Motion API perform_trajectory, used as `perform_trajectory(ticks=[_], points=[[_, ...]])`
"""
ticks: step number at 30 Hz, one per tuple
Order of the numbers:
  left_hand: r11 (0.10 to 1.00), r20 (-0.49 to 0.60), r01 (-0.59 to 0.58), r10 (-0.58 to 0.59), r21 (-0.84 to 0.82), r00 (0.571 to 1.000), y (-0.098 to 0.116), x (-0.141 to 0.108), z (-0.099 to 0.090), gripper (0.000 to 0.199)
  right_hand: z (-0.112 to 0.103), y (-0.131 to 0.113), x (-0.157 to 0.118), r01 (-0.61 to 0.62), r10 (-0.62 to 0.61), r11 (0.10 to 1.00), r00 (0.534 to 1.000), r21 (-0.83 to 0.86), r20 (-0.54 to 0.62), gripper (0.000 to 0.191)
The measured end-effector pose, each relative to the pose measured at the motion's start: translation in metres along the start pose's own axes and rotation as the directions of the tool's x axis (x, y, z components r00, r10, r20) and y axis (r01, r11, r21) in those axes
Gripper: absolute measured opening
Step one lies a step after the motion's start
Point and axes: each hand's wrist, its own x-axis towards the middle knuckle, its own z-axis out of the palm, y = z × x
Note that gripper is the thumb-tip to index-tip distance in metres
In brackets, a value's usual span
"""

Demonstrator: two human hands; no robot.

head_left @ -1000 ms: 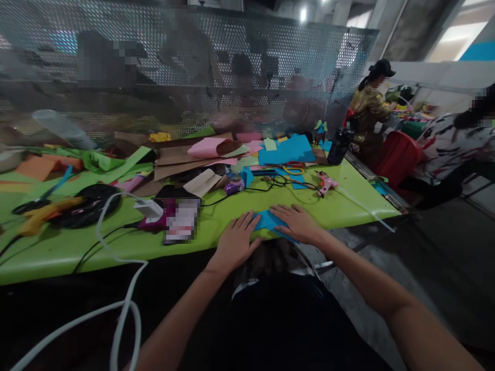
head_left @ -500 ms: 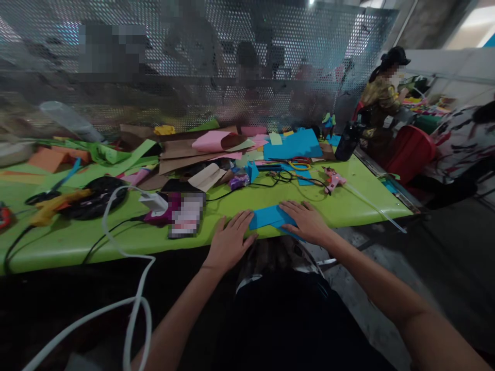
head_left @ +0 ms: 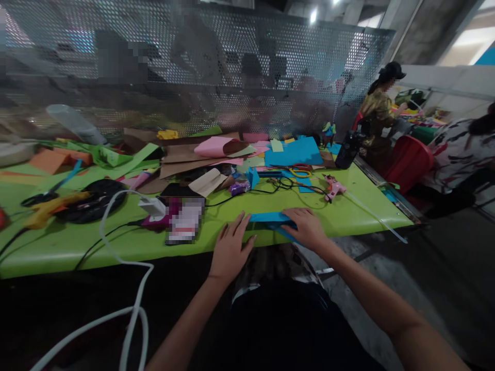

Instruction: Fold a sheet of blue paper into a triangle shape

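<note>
A folded strip of blue paper (head_left: pixel 266 218) lies at the front edge of the green table, its upper layer lifted a little along the near side. My right hand (head_left: pixel 306 228) grips its right end, fingers on top and the thumb tucked at the fold. At the left end my left hand (head_left: pixel 231 246) rests on the table with fingers stretched out, the fingertips against the paper's edge. Left of that hand lies a phone (head_left: pixel 185 220) with a blurred screen.
Beyond the hands are a pink glue gun (head_left: pixel 332 188), yellow-handled scissors (head_left: pixel 300 172) and a black cable. Coloured paper sheets (head_left: pixel 292 152) pile along the back by a metal mesh panel. A yellow glue gun (head_left: pixel 54 206) and a white cable (head_left: pixel 141 288) are at left. A person (head_left: pixel 382 105) sits at right.
The blue paper's near side has risen from flat, and my right fingers have curled round its right end. The camera view has tilted up slightly.
</note>
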Motion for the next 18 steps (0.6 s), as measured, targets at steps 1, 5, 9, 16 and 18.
perform_trajectory(ticks=[1, 5, 9, 16, 18], points=[[1.000, -0.024, 0.016, -0.016, -0.014, 1.000, 0.004, 0.000, 0.000, 0.053, 0.000, 0.000, 0.001, -0.022, 0.022, 1.000, 1.000, 0.002, -0.008, 0.035], [0.993, -0.088, 0.108, -0.112, -0.052, 0.990, 0.021, 0.001, 0.001, 0.050, 0.002, 0.002, 0.006, -0.112, 0.113, 0.994, 0.992, 0.015, -0.060, 0.024], [0.991, -0.058, 0.128, -0.131, -0.050, 0.990, 0.035, 0.006, 0.007, 0.055, 0.007, 0.008, 0.012, -0.219, 0.236, 0.969, 0.960, 0.115, -0.154, 0.026], [0.980, 0.027, 0.155, -0.153, -0.121, 0.988, 0.048, 0.029, 0.015, 0.060, 0.006, 0.025, 0.016, -0.297, 0.361, 0.917, 0.902, 0.265, -0.239, 0.036], [0.959, 0.070, 0.186, -0.175, -0.212, 0.982, 0.048, 0.038, 0.016, 0.060, 0.003, 0.026, 0.014, -0.290, 0.376, 0.901, 0.893, 0.322, -0.248, 0.036]])
